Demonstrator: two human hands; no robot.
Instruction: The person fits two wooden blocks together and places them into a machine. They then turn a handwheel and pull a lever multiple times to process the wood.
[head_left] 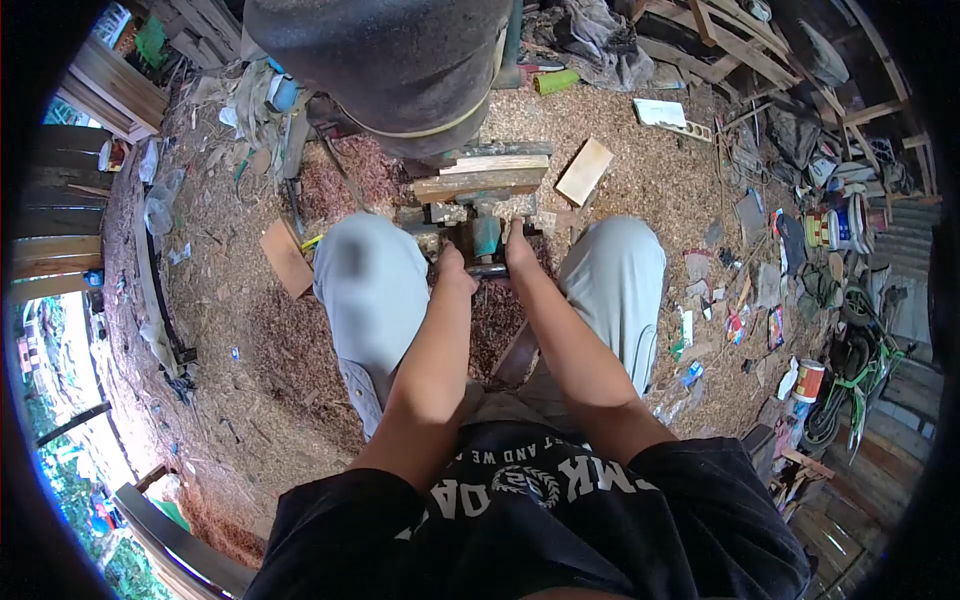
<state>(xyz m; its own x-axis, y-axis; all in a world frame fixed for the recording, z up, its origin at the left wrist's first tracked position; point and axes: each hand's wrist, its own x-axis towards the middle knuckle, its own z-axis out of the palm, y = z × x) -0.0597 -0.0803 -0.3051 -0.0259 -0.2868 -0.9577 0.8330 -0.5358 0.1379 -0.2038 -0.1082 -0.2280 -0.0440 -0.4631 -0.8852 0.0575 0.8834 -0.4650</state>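
Between my knees stands a green and dark metal tool that looks like a bench vise [486,237], with a dark bar [488,270] at its near end. My left hand [454,264] is closed at its left side, thumb pointing forward. On the right side my right hand [518,246] is closed in a similar way, thumb up. The fingers of both hands are mostly hidden, so what they grip cannot be made out. Just beyond the hands, a rough wooden block [480,182] lies across the tool, with a paler wood strip [497,162] behind it.
A large dark barrel-like container [400,70] rises close in front. Flat boards lie on the shavings-covered ground, one pale [584,171] at right and one brown [287,257] at left. Scattered litter, a paint can [808,380] and a green bicycle [862,375] are farther right.
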